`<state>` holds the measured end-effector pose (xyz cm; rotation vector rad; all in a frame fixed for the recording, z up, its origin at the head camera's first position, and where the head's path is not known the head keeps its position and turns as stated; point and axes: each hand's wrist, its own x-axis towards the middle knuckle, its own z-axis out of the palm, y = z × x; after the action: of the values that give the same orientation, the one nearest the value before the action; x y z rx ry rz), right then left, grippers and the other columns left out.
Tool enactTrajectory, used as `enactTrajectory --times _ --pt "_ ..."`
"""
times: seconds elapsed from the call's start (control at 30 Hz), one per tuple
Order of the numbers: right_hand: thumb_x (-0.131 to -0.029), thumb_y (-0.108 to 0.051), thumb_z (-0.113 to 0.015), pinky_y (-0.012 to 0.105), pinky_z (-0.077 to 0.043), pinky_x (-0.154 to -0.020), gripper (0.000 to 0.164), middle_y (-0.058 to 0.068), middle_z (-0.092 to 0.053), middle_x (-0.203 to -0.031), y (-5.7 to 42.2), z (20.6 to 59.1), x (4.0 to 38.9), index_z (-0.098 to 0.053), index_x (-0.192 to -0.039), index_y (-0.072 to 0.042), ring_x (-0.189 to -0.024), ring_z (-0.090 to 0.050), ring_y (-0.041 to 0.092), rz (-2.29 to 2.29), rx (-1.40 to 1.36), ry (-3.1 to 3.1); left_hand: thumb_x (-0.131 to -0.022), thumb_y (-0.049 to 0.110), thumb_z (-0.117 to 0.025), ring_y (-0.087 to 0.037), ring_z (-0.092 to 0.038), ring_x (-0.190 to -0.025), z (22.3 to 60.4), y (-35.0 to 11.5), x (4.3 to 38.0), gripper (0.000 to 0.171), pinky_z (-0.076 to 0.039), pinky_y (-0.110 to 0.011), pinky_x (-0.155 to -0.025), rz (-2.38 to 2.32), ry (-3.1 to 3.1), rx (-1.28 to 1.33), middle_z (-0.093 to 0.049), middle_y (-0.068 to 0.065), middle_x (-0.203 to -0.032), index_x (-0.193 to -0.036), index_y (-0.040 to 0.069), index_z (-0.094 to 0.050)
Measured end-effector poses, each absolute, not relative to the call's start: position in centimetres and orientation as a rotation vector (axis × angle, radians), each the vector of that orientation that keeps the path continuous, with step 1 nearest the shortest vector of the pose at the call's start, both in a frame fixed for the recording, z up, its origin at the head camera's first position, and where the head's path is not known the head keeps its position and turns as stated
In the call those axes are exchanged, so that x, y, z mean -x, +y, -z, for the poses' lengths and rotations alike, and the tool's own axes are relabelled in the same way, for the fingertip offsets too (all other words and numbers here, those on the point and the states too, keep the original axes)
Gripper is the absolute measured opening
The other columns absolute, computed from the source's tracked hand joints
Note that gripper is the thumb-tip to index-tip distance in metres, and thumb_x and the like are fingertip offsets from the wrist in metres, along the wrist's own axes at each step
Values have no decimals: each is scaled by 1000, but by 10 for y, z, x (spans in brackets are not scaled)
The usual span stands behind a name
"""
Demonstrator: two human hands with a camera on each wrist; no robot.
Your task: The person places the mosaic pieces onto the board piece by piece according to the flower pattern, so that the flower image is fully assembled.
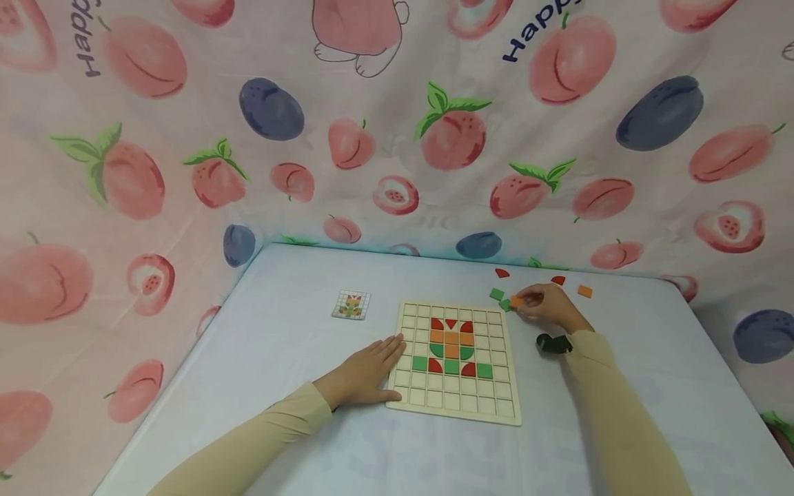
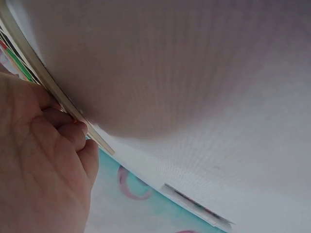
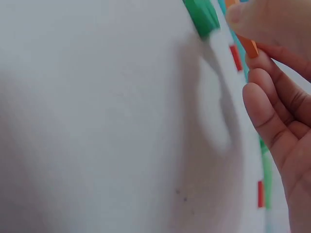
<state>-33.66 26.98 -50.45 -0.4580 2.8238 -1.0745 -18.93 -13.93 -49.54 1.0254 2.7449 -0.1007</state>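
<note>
A square wooden grid board lies on the table with red, orange and green tiles set in a flower-like pattern. At its left edge my left hand rests, fingers extended against the rim; the left wrist view shows the fingertips of this hand along the board's side. Beyond the board's upper right corner, my right hand pinches an orange square tile between thumb and fingers. Close by lie two green tiles. The right wrist view shows the orange tile edge-on in the pinch.
A small pattern card lies left of the board. Red quarter-round tiles and another orange tile are scattered near the table's back right. By the right wrist is a black device. Fruit-printed cloth hangs behind the table.
</note>
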Motion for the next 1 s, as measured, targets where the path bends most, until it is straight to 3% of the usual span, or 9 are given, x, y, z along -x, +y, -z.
enactTrajectory --times 0.67,1.0 --pt "-77 -6 -75 29 -54 -72 22 7 -66 -93 179 480 248 -70 -98 -4 -79 -58 14 1205 850 2694 -89 65 -41 -23 -12 -147 495 -140 191 92 -20 -36 -119 94 2743 -1015 -8 -11 -159 -151 5 -12" --pt "-76 -10 -77 21 -53 -68 20 4 -67 -90 146 487 223 -70 -95 -7 -76 -59 11 1191 917 2543 -88 66 -41 -22 -12 -148 497 -139 190 92 -19 -36 -119 86 2736 -1006 -6 -10 -160 -151 6 -12"
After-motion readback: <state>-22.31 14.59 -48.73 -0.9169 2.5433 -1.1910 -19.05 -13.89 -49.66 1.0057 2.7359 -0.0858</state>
